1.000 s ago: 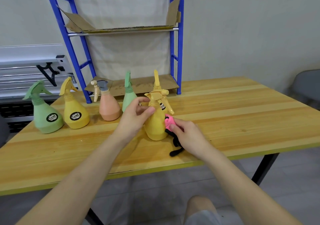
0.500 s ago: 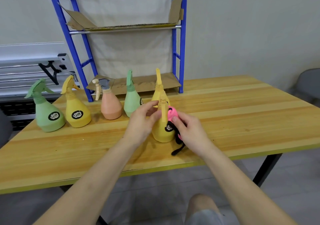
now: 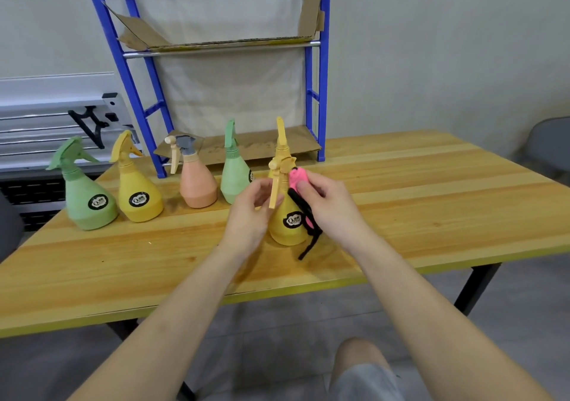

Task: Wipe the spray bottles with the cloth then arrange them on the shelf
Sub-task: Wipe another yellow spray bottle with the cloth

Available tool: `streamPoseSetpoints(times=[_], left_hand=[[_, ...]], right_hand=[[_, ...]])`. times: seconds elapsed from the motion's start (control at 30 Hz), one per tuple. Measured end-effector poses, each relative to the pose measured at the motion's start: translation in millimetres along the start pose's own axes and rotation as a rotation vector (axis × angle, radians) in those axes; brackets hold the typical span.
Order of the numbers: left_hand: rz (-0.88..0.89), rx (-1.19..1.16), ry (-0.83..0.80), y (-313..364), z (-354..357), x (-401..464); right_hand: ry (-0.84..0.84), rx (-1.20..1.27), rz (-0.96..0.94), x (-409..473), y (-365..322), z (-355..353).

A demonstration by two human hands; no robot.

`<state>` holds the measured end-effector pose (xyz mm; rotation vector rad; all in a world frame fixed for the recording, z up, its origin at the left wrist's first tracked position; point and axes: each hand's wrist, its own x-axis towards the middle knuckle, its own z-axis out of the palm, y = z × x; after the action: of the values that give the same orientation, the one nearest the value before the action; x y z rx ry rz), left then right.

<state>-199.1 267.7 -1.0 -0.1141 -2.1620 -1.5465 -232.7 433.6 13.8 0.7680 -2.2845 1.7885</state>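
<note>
Wooden table (image 3: 401, 184), mid-surface: yellow spray bottle (image 3: 288, 224) upright, left hand (image 3: 251, 212) gripping its neck from nine o'clock, right hand (image 3: 327, 203) pinching pink-and-black cloth (image 3: 298, 180) against it at three o'clock. Blue shelf (image 3: 317, 92) at twelve o'clock.

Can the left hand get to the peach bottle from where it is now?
Probably yes. The left hand holds the front yellow bottle; once it lets go, the peach bottle stands just to its left with bare table between.
</note>
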Motion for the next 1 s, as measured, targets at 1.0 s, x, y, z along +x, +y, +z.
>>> streamPoseSetpoints(times=[1.0], left_hand=[[-0.044, 0.063, -0.066, -7.6, -3.0, -8.0]], right_hand=[[0.009, -0.014, 0.001, -10.5, 5.8, 2.4]])
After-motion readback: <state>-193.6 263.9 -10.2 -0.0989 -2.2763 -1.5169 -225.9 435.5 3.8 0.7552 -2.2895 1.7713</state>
